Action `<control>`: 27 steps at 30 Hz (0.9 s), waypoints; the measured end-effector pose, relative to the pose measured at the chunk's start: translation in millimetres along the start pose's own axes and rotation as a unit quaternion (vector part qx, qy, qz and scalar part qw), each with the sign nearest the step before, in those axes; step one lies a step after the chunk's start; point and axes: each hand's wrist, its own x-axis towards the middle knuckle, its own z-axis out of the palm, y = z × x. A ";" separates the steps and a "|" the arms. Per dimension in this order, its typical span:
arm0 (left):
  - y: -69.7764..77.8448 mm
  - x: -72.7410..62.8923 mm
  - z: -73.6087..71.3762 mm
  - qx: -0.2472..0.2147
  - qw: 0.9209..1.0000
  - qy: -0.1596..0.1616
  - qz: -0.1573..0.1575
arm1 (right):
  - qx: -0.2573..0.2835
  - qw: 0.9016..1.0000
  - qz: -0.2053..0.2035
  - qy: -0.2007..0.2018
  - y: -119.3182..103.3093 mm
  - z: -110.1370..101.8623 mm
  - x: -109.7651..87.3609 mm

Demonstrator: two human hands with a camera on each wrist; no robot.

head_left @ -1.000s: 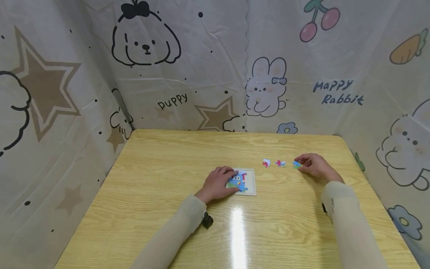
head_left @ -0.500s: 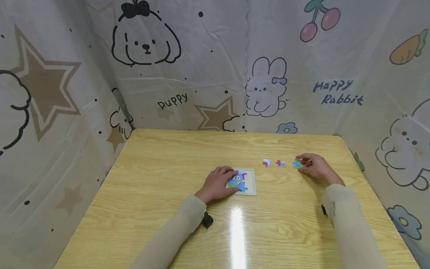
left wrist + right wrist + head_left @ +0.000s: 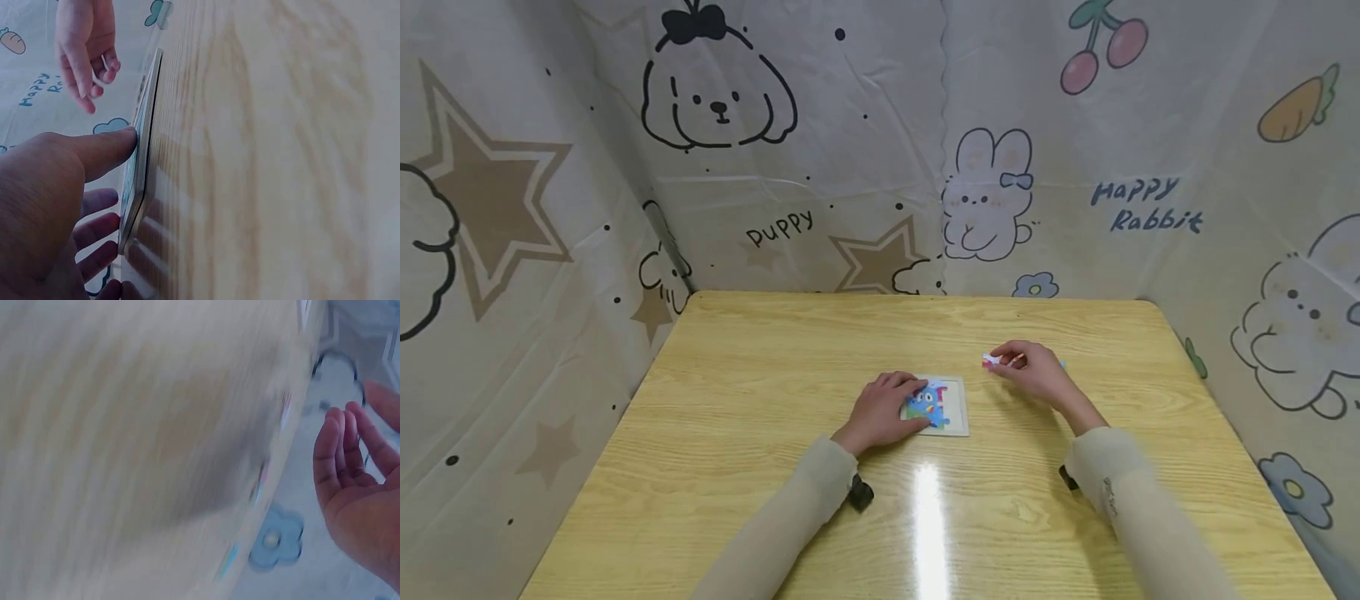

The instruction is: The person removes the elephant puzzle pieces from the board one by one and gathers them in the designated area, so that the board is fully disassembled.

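Observation:
My left hand [image 3: 883, 410] lies over the left side of a small puzzle board [image 3: 957, 407] in a pale frame. Its extended thumb [image 3: 109, 150] and index finger rest on the board. A blue creature picture [image 3: 931, 406] shows between them, with bare tray at the right. Above a row of loose jigsaw pieces, my right hand [image 3: 1030, 369] hovers with fingers bent and nothing seen between them. A pink-and-white jigsaw piece [image 3: 987, 362] shows just past its fingertips. The middle piece [image 3: 264, 470] is mostly hidden by the hand in the head view; a blue piece [image 3: 228, 561] lies at the row's right end.
The wooden table [image 3: 760, 392] carries the board near its middle and the loose pieces farther right. Printed curtains [image 3: 865, 167] hang behind its far edge and along both sides. Each wrist wears a small black device [image 3: 861, 492].
My right hand has left the blue piece and moved left over the row toward the pink-and-white piece. The blue piece stays on the table. My left hand keeps its place on the board.

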 end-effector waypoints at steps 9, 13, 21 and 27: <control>-1.2 0.6 -0.1 -0.036 0.999 0.012 -0.004 | 0.020 0.999 0.002 -0.044 -33.2 42.2 7.3; -0.7 2.3 1.8 -0.040 0.999 0.020 -0.009 | 0.020 0.999 0.017 -0.046 -40.0 53.2 10.6; -1.4 2.2 3.4 -0.042 0.998 0.032 -0.014 | 0.005 0.998 0.040 -0.046 -43.8 68.2 15.5; -4.9 -1.9 -1.4 -0.053 0.998 0.025 0.023 | 0.000 0.998 0.058 -0.036 -44.5 72.3 16.7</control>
